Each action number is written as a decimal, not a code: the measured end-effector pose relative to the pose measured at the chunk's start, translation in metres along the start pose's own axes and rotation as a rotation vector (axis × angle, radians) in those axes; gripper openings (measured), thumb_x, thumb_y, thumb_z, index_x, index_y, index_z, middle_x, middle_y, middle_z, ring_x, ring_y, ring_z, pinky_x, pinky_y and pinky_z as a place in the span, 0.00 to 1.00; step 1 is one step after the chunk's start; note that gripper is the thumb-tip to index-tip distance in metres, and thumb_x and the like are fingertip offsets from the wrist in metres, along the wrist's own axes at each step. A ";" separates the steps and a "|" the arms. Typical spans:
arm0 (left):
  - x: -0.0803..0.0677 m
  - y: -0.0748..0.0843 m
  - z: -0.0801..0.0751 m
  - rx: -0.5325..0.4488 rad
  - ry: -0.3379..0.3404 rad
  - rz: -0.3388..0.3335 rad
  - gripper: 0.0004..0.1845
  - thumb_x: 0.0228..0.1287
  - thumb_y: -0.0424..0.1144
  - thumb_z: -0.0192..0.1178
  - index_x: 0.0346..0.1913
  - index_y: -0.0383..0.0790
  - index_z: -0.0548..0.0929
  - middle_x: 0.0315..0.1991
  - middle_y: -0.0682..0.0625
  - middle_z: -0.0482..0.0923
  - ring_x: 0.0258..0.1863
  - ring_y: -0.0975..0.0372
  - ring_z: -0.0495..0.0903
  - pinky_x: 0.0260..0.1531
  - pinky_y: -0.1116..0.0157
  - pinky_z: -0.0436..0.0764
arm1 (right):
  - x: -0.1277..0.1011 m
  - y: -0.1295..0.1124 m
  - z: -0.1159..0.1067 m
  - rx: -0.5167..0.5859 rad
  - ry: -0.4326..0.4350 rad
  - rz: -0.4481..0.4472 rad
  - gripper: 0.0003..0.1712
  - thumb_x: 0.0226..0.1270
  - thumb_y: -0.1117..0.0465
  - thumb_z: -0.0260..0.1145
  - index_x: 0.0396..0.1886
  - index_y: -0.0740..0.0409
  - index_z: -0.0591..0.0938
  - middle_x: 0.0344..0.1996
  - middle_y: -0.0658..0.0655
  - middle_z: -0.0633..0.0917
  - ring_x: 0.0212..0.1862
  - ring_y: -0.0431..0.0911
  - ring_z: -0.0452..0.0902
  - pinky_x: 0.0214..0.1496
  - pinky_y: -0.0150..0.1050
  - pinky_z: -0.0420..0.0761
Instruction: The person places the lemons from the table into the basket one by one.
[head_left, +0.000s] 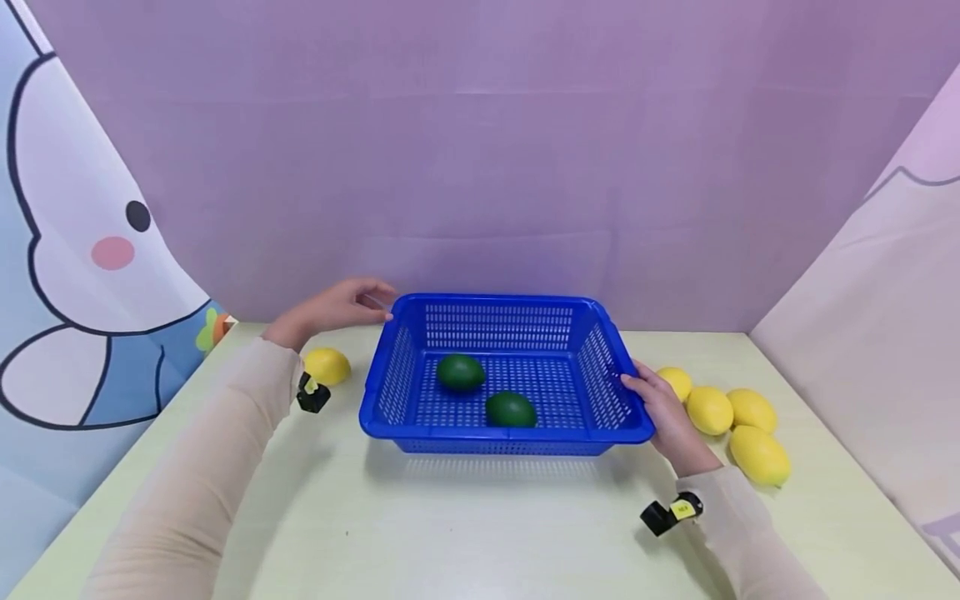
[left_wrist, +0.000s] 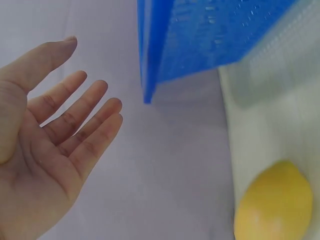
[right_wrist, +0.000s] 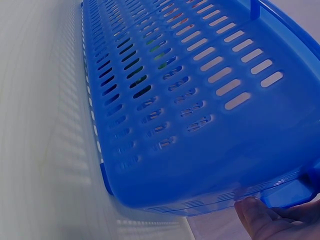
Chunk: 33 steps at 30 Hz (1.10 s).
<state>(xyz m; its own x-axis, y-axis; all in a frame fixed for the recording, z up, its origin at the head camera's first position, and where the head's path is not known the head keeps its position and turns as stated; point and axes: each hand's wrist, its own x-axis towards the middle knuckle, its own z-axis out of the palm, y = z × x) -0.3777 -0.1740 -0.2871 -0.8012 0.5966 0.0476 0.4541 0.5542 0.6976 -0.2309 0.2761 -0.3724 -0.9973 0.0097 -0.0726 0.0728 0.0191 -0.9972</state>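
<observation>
A blue plastic basket [head_left: 495, 445] with slotted walls is in the middle of the head view. Two dark green oval fruits, a rear one [head_left: 461, 372] and a front one [head_left: 511, 409], lie inside it. My right hand [head_left: 667, 412] grips the basket's right rim; its thumb shows over the rim in the head view. In the right wrist view, fingers [right_wrist: 255, 215] meet the basket's end. My left hand [head_left: 337, 305] is by the far left corner. The left wrist view shows its fingers loosely extended, holding nothing, with a gap to the blue wall [left_wrist: 150, 75].
One lemon [head_left: 327, 366] lies on the pale table [head_left: 450, 533] below the left wrist. Several lemons [head_left: 709, 410] are grouped to the right of the right hand. A purple cloth backdrop [head_left: 495, 167] rises behind the table, with printed cloth panels [head_left: 75, 250] at the sides.
</observation>
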 end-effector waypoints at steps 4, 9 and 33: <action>-0.004 -0.013 -0.005 0.018 0.030 -0.023 0.24 0.66 0.38 0.58 0.62 0.34 0.70 0.58 0.36 0.72 0.56 0.45 0.73 0.56 0.47 0.72 | 0.000 0.000 -0.001 0.006 -0.004 -0.003 0.35 0.76 0.53 0.46 0.75 0.59 0.46 0.46 0.50 0.75 0.42 0.39 0.77 0.45 0.35 0.80; -0.008 -0.028 -0.010 0.048 0.050 -0.054 0.25 0.65 0.40 0.59 0.62 0.32 0.69 0.59 0.35 0.71 0.56 0.44 0.72 0.56 0.46 0.72 | 0.001 -0.001 0.000 0.011 -0.007 0.000 0.35 0.76 0.54 0.46 0.75 0.59 0.46 0.45 0.50 0.76 0.42 0.39 0.77 0.45 0.35 0.80; -0.031 -0.079 -0.012 0.077 0.055 -0.169 0.27 0.65 0.42 0.60 0.61 0.30 0.69 0.58 0.32 0.71 0.56 0.43 0.71 0.56 0.46 0.71 | 0.006 0.002 0.001 0.028 -0.010 -0.007 0.34 0.76 0.55 0.45 0.74 0.60 0.47 0.44 0.51 0.77 0.41 0.39 0.78 0.45 0.35 0.81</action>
<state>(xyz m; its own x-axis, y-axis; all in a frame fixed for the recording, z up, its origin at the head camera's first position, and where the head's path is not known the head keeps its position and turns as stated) -0.3936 -0.2429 -0.3351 -0.8880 0.4592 -0.0251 0.3377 0.6882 0.6421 -0.2363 0.2750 -0.3752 -0.9979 -0.0006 -0.0653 0.0653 -0.0089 -0.9978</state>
